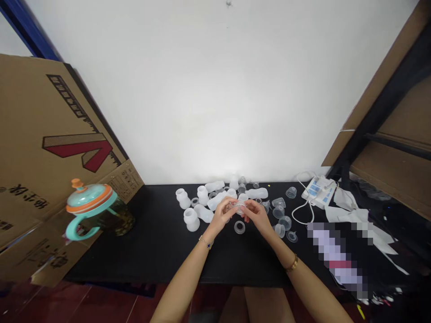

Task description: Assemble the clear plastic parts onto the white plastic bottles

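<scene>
My left hand point(225, 211) and my right hand point(255, 212) meet over the black table, fingers closed on opposite sides of a small translucent bottle ring point(240, 205). Fingers hide part of it, so I cannot tell whether another piece is fitted inside. Just below my hands, a frosted collar ring point(239, 227) lies flat. White baby bottles point(191, 220) stand or lie to the left and behind, one lying bottle point(256, 193) being just beyond my right hand. Clear caps point(279, 211) and a clear silicone nipple point(292, 236) are scattered to the right.
A large jug with a teal and orange lid point(90, 197) stands at left before a cardboard box point(50, 134). At right are a white power strip point(319, 190) with a cable, crumpled white paper point(346, 211) and a pixelated item point(336, 255). A white wall point(215, 98) rises behind the table point(141, 255).
</scene>
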### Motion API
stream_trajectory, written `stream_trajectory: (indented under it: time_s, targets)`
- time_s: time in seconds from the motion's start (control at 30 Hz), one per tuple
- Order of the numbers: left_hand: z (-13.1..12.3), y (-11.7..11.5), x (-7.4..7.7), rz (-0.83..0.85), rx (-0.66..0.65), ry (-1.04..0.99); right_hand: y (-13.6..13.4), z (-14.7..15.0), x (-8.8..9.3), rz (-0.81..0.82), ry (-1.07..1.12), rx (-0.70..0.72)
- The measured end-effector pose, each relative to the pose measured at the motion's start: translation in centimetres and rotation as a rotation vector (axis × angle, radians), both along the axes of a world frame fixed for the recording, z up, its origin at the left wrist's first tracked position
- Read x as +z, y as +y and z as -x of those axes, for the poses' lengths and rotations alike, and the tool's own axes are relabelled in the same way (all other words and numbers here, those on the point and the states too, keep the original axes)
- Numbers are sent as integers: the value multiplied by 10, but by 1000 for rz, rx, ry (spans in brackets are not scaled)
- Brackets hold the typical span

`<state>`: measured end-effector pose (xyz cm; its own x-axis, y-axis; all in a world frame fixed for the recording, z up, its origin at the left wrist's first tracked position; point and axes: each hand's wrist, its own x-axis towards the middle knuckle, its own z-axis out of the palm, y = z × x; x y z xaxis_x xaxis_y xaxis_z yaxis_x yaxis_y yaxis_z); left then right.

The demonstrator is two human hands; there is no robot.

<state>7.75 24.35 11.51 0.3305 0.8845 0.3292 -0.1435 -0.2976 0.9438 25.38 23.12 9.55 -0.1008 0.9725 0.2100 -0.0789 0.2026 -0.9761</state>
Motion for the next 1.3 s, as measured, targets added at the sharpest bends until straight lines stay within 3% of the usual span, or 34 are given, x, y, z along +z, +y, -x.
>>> stream_trajectory:
  time_s: [0.63,1.3]
  targets:
    - [-5,-4,-7,-145,149,169,0,3,-1,9,12,23]
    - [-7,-2,-9,-131,276,127,1,3,-6,14,49,89]
